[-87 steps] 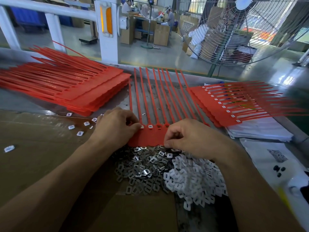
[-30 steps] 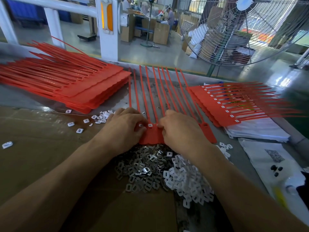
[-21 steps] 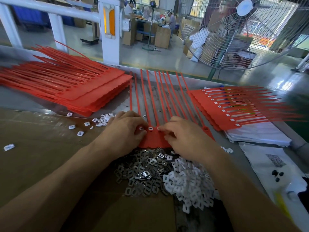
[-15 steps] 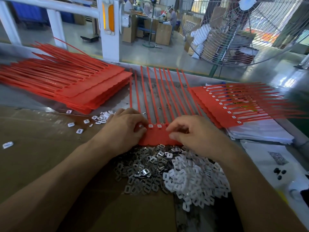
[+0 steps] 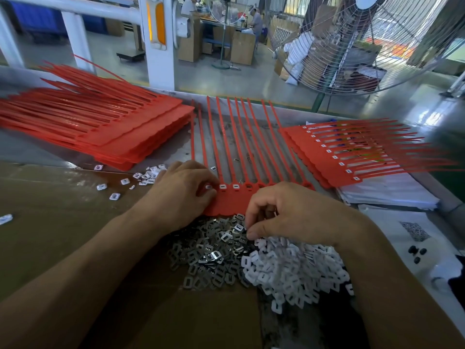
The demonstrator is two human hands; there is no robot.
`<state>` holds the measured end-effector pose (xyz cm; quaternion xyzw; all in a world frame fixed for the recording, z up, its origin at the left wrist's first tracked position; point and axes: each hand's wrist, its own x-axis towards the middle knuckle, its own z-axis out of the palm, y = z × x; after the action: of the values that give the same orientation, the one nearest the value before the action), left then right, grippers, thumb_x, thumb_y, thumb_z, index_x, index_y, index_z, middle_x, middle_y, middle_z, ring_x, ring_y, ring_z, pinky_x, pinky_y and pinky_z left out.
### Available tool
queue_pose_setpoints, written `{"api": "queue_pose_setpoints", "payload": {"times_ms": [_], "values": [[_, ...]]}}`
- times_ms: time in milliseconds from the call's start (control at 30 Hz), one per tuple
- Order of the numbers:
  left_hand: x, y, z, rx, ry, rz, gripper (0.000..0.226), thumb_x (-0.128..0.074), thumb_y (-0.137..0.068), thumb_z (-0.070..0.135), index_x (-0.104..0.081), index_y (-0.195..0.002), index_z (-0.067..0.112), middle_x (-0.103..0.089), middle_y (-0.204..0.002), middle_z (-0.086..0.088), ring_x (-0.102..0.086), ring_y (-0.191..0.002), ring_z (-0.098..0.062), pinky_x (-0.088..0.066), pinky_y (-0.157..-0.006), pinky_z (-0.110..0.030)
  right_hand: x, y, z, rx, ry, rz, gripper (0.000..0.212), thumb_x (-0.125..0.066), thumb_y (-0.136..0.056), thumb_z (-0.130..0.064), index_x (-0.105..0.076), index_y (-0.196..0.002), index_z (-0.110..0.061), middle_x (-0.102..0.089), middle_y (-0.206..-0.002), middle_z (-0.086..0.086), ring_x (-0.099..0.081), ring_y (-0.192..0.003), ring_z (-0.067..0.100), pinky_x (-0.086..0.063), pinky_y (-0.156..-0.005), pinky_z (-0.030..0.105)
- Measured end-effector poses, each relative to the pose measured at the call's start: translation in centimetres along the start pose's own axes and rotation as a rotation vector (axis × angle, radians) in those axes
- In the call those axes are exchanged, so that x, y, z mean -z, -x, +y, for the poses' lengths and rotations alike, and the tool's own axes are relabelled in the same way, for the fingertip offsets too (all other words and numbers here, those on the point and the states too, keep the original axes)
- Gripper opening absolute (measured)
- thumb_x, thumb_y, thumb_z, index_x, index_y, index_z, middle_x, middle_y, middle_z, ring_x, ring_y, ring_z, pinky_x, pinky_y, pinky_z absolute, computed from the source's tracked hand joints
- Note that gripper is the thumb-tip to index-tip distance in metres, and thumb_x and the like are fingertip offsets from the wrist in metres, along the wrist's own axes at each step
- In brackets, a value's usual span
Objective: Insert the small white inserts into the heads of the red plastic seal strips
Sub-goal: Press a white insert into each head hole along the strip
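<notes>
Both hands curled: right hand point(image 5: 289, 212) dropped from strip point(image 5: 231, 200) onto metal clips point(image 5: 226, 238); left hand point(image 5: 183, 190) still pressing.

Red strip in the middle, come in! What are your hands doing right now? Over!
Left hand pinning the red strip down by its heads. Right hand curled over the metal clips, picking. Three white inserts seated. Nothing blocking.

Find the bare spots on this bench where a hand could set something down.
Free: the brown cardboard left of the left arm, and the cardboard near edge below the metal clips. Crowded: the middle, where both hands, clips and white inserts meet the red strips.
</notes>
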<state>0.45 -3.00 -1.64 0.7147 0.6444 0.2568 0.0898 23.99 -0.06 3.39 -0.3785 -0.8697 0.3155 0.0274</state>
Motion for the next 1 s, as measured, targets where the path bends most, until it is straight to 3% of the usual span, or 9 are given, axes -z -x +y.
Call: {"api": "queue_pose_setpoints", "payload": {"times_ms": [200, 400, 500, 633, 767, 1000], "values": [[0.1, 0.1, 0.1, 0.002, -0.007, -0.013, 0.025, -0.06, -0.095, 0.038, -0.067, -0.119, 0.038, -0.056, -0.132, 0.011, -0.045, -0.124, -0.017, -0.036, -0.11, -0.048, 0.2, 0.2, 0.2, 0.019, -0.123, 0.014, 0.009, -0.082, -0.087, -0.034, -0.073, -0.086, -0.031, -0.075, -0.086, -0.01, -0.068, -0.074, 0.003, -0.054, -0.068, 0.021], [0.3, 0.1, 0.3, 0.011, -0.018, -0.027, 0.027, -0.058, -0.097, 0.038, -0.067, -0.122, 0.037, -0.055, -0.133, 0.011, -0.043, -0.126, -0.017, -0.035, -0.111, -0.046, -0.6, -1.4, 2.0, -0.071, -0.353, 0.485, 0.008, -0.077, -0.092, -0.021, -0.076, -0.09, -0.029, -0.073, -0.077, -0.014, -0.061, -0.064, -0.005, -0.046, -0.065, 0.018], [0.4, 0.2, 0.4, 0.015, -0.025, -0.034, 0.028, -0.057, -0.097, 0.039, -0.066, -0.123, 0.037, -0.054, -0.134, 0.011, -0.042, -0.127, -0.017, -0.034, -0.111, -0.046, -1.3, -2.5, 2.7, -0.169, -0.354, 0.593, 0.01, -0.075, -0.093, -0.02, -0.077, -0.094, -0.03, -0.074, -0.083, -0.015, -0.062, -0.065, -0.009, -0.045, -0.065, 0.016], [0.5, 0.2, 0.5, 0.018, -0.032, -0.047, 0.028, -0.056, -0.098, 0.04, -0.065, -0.124, 0.038, -0.053, -0.135, 0.011, -0.041, -0.127, -0.016, -0.034, -0.112, -0.045, -2.0, -3.9, 2.9, -0.195, -0.311, 0.644, 0.013, -0.075, -0.094, -0.018, -0.077, -0.099, -0.029, -0.074, -0.093, -0.013, -0.062, -0.07, -0.015, -0.042, -0.056, 0.003], [0.6, 0.2, 0.5, 0.016, -0.037, -0.048, 0.028, -0.055, -0.097, 0.04, -0.065, -0.124, 0.039, -0.053, -0.135, 0.011, -0.042, -0.126, -0.017, -0.034, -0.111, -0.045, -2.4, -4.9, 2.9, -0.222, -0.241, 0.644, 0.013, -0.075, -0.095, -0.02, -0.077, -0.105, -0.027, -0.074, -0.1, -0.015, -0.067, -0.089, -0.005, -0.043, -0.066, 0.004], [0.6, 0.3, 0.6, 0.018, -0.049, -0.051, 0.029, -0.054, -0.097, 0.041, -0.064, -0.125, 0.039, -0.053, -0.135, 0.01, -0.042, -0.127, -0.018, -0.034, -0.111, -0.045, -2.5, -5.5, 3.0, -0.212, -0.185, 0.654, 0.012, -0.075, -0.094, -0.02, -0.078, -0.101, -0.028, -0.069, -0.091, -0.02, -0.061, -0.083, -0.013, -0.04, -0.063, -0.004]]}}
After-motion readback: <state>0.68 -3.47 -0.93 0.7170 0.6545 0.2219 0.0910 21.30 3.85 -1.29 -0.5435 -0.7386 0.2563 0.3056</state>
